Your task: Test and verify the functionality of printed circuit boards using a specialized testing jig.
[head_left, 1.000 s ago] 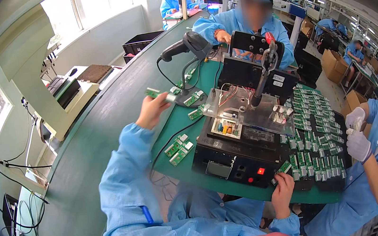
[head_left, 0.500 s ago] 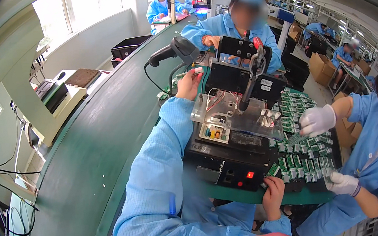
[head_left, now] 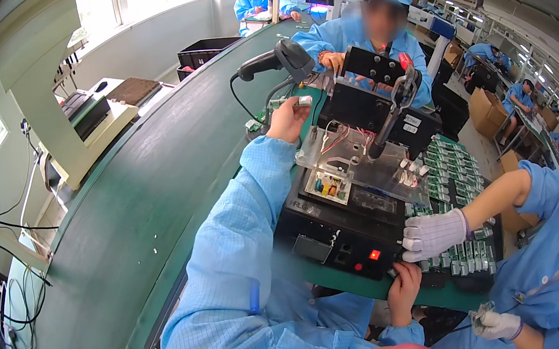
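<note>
My left hand point(head_left: 285, 124) is raised beside the black test fixture point(head_left: 333, 234), its fingers closed on a small circuit board point(head_left: 301, 102) with a white part at its end. Just above it hangs a black handheld barcode scanner point(head_left: 277, 62) on a stand. Low by the fixture's right front corner, my right hand point(head_left: 403, 291) has its fingers closed on the edge of another small green board point(head_left: 393, 272), mostly hidden. A co-worker's white-gloved hand point(head_left: 435, 234) reaches in just above my right fingertips. An open-frame board with coloured components point(head_left: 329, 187) sits in the fixture beneath a clear plate.
Rows of small green boards point(head_left: 451, 166) lie right of the fixture. The fixture's lever clamp point(head_left: 391, 114) stands upright. Across the bench a person point(head_left: 353, 34) works close by. The co-worker's other gloved hand point(head_left: 498, 323) is at lower right. Green bench top point(head_left: 154, 191) stretches left.
The co-worker's gloved hand has moved left from the board rows to my right hand; their other hand has dropped lower. My left hand still holds its board near the scanner. The view has shifted slightly.
</note>
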The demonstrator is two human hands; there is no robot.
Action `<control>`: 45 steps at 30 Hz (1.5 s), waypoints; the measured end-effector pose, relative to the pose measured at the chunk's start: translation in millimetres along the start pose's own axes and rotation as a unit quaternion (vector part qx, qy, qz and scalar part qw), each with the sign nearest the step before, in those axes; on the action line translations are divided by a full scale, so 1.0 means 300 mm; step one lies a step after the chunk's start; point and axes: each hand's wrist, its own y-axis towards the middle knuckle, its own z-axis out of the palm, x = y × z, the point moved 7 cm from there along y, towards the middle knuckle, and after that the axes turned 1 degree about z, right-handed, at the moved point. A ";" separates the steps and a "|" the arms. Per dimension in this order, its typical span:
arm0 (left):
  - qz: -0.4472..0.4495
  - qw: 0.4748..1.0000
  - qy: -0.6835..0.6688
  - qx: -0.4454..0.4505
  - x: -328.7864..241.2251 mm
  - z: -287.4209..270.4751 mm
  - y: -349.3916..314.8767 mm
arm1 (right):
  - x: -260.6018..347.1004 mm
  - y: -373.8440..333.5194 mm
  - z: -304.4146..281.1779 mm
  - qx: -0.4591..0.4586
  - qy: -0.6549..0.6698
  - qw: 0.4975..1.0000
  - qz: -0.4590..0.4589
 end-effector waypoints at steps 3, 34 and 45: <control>-0.062 0.993 0.100 0.003 -0.057 -0.061 -0.043 | 0.007 0.003 -0.005 0.004 0.013 1.000 -0.005; 0.401 0.460 0.792 0.007 -1.073 -0.523 -0.405 | 0.488 0.341 0.017 0.032 0.035 0.993 -0.112; 0.399 0.595 0.612 0.336 -0.498 0.362 -0.454 | 0.304 0.520 0.250 -0.012 -0.047 0.995 -0.087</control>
